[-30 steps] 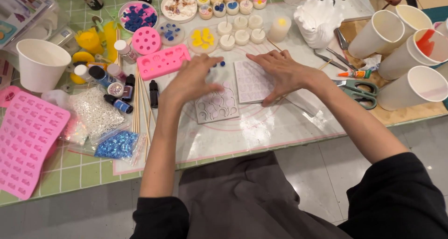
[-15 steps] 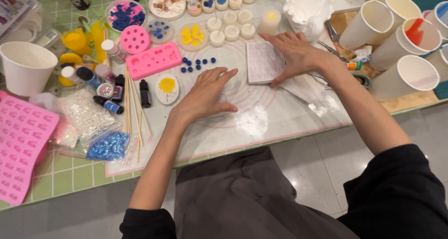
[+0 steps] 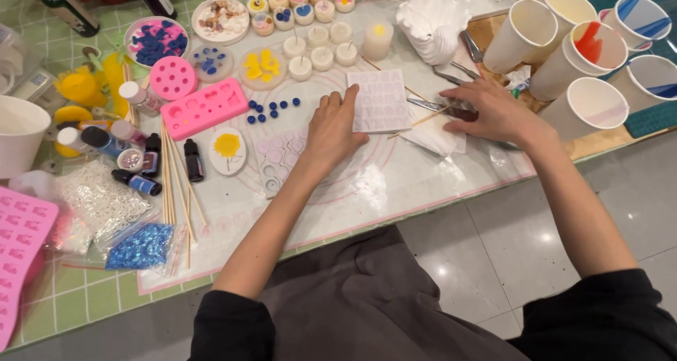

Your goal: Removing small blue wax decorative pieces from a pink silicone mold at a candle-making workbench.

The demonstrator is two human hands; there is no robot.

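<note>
- Half a second ago our left hand [image 3: 335, 130] lay flat on the mat [image 3: 395, 185] below the blue beads [image 3: 271, 108], well apart from the white mould [image 3: 380, 100]; now it has moved up and right, its fingertips touching the mould's left edge.
- Our right hand [image 3: 493, 111], which covered the mould before, has slid right and now rests palm down on the metal tools [image 3: 451, 108] and a folded tissue [image 3: 437, 134].
- Both hands are open and flat, fingers spread a little; neither one grips anything, as far as we can see.
- The mould sits just above the centre of the frame: a pale, nearly square slab with rows of small raised shapes (too fine to make out).
- A thin wooden stick [image 3: 423, 118] lies slanted from under the right hand toward the mould's lower right corner.
- Left of centre lie a pink mould [image 3: 204, 107] and a bundle of sticks [image 3: 173, 178]; small candles [image 3: 321, 47] stand at the upper centre.
- Paper cups [image 3: 564, 44] crowd the upper right, just beyond the right hand.
- A glitter bag [image 3: 144, 245] lies at lower left.
</note>
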